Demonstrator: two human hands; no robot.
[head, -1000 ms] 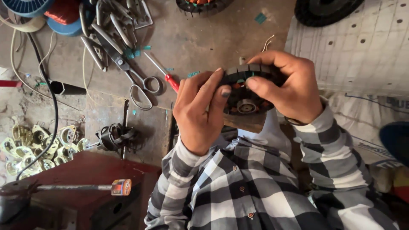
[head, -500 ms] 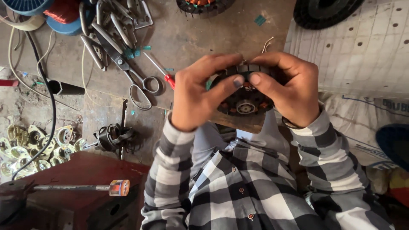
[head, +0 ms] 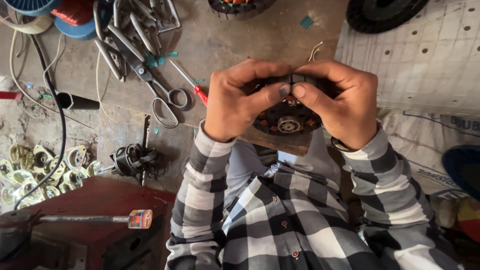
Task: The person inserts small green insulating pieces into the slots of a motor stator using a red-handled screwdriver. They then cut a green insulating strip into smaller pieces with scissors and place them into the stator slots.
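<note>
Both of my hands hold a round black motor stator (head: 287, 120) with copper-coloured windings and a metal hub at its centre. My left hand (head: 235, 100) grips its left side, thumb pressed on the top rim. My right hand (head: 340, 100) grips the right side, its thumb meeting the left thumb on the rim. The stator rests over a wooden board edge (head: 280, 144) above my lap. My sleeves are black-and-white checked.
Scissors (head: 160, 95), a red-handled screwdriver (head: 192, 85) and several metal tools (head: 135, 25) lie on the grey floor at upper left. A small motor part (head: 131, 159), metal brackets (head: 35, 170), a hammer (head: 90, 218) on a red block, and a white perforated panel (head: 415, 60) surround me.
My hands with the stator shifted slightly right and up. The thumbs have come together on the stator's top rim, covering more of it.
</note>
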